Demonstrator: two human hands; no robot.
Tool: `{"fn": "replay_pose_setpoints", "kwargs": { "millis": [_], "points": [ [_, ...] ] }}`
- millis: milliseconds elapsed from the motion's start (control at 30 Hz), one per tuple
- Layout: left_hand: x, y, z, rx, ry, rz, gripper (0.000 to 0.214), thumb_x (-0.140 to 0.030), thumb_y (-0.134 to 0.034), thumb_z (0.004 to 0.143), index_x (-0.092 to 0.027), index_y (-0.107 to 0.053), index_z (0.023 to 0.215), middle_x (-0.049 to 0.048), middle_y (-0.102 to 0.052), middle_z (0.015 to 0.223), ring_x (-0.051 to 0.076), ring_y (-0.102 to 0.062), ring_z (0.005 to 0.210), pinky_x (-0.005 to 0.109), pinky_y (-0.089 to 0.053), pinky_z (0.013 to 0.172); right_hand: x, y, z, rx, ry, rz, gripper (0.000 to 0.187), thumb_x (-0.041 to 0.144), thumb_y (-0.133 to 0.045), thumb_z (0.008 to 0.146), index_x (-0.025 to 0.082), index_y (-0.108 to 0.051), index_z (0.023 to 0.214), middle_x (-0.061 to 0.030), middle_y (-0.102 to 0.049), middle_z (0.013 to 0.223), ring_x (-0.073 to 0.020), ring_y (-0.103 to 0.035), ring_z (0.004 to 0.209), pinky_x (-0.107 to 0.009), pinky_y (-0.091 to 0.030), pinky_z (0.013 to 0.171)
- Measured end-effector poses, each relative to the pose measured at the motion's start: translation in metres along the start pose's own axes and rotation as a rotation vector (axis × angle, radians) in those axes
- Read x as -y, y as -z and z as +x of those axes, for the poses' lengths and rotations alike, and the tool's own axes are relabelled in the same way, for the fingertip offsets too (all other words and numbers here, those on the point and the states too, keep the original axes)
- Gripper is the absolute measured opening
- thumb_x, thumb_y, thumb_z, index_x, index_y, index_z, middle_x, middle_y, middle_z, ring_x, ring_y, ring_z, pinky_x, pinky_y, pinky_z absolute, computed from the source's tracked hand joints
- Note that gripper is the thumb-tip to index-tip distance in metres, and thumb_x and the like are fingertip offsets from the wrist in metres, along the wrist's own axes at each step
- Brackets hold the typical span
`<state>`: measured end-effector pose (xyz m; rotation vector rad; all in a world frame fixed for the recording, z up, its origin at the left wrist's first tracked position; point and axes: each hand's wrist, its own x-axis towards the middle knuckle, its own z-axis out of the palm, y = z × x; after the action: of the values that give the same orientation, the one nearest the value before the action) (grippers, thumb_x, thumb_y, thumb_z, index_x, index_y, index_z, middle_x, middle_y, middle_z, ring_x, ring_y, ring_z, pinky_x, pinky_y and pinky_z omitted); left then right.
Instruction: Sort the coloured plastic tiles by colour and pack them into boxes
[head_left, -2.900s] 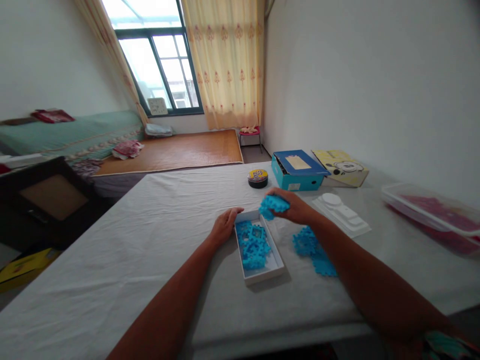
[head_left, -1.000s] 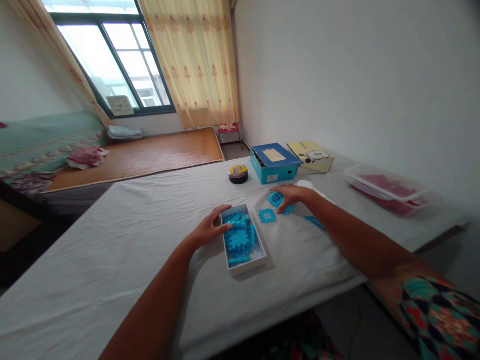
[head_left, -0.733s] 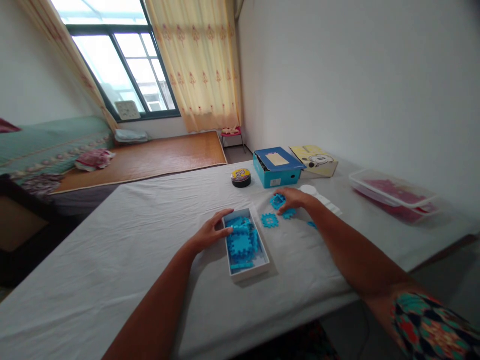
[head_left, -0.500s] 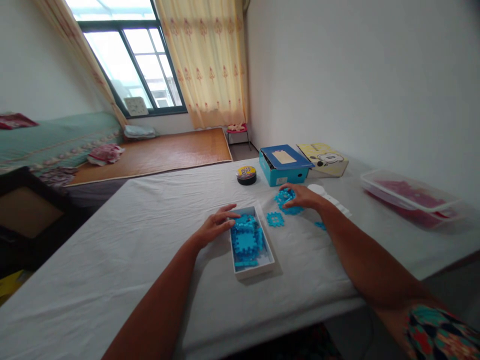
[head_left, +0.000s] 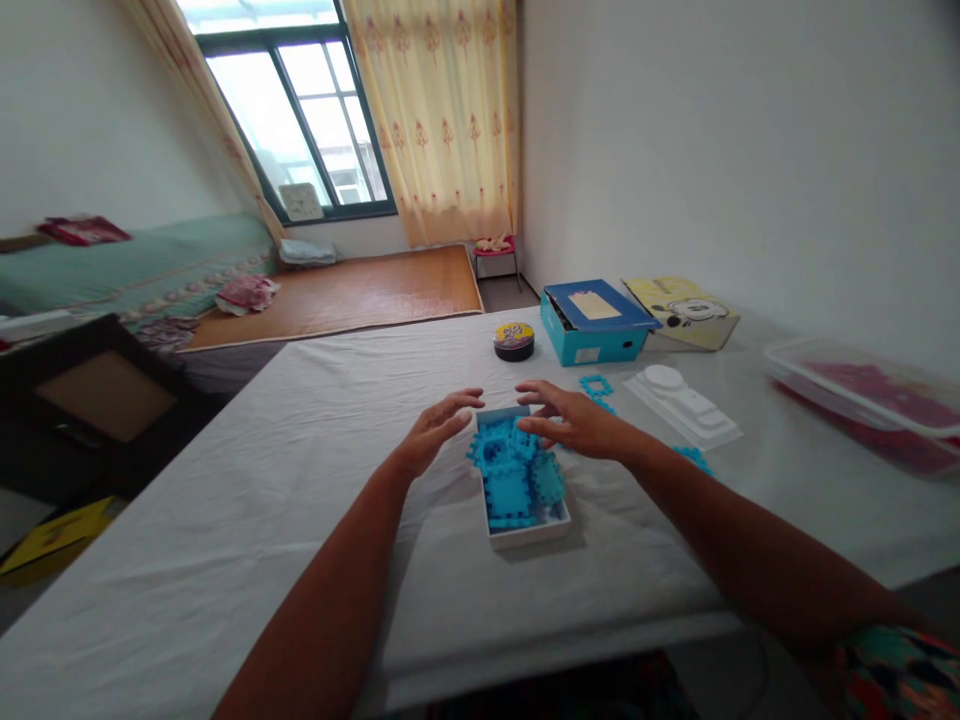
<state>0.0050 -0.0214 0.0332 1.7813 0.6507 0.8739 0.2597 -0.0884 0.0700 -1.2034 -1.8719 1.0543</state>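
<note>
A white rectangular box (head_left: 529, 538) in front of me is heaped with blue toothed plastic pieces (head_left: 510, 495), some rising above its rim. My left hand (head_left: 439, 432) is at the box's far left corner, fingers apart, holding nothing. My right hand (head_left: 574, 420) is over the far right side of the box with fingers spread; the thumb is close to the upper pieces, and I cannot tell if it touches them. A square blue frame piece (head_left: 596, 385) lies beyond the right hand, with another partly hidden below it. More blue pieces (head_left: 691, 459) lie beside the right forearm.
A white moulded plastic tray (head_left: 681, 405) lies on the right of the white-covered table (head_left: 300, 480). Behind are a round black-and-yellow tin (head_left: 514, 342), a blue box (head_left: 596, 325) and a yellow box (head_left: 686, 315). A clear tub (head_left: 870, 400) with red contents stands far right.
My right hand has come left from the loose blue pieces to above the white box. More pieces are now heaped in the box, fewer on the table. My left hand has lifted slightly off the rim.
</note>
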Motion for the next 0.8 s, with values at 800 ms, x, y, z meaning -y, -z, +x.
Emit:
{"fn": "replay_pose_setpoints", "kwargs": {
  "millis": [800],
  "points": [
    [0.014, -0.021, 0.010, -0.040, -0.085, 0.315, 0.037, -0.046, -0.052, 0.091, -0.021, -0.068, 0.111, 0.0104, -0.061, 0.126, 0.025, -0.053, 0.122, 0.043, -0.041, 0.106, -0.099, 0.083, 0.010, -0.048, -0.387, -0.807, 0.099, 0.072, -0.065, 0.066, 0.018, -0.040, 0.145, -0.0180, -0.038, 0.150, -0.0396, -0.030, 0.138, -0.049, -0.028, 0.111]
  ]
}}
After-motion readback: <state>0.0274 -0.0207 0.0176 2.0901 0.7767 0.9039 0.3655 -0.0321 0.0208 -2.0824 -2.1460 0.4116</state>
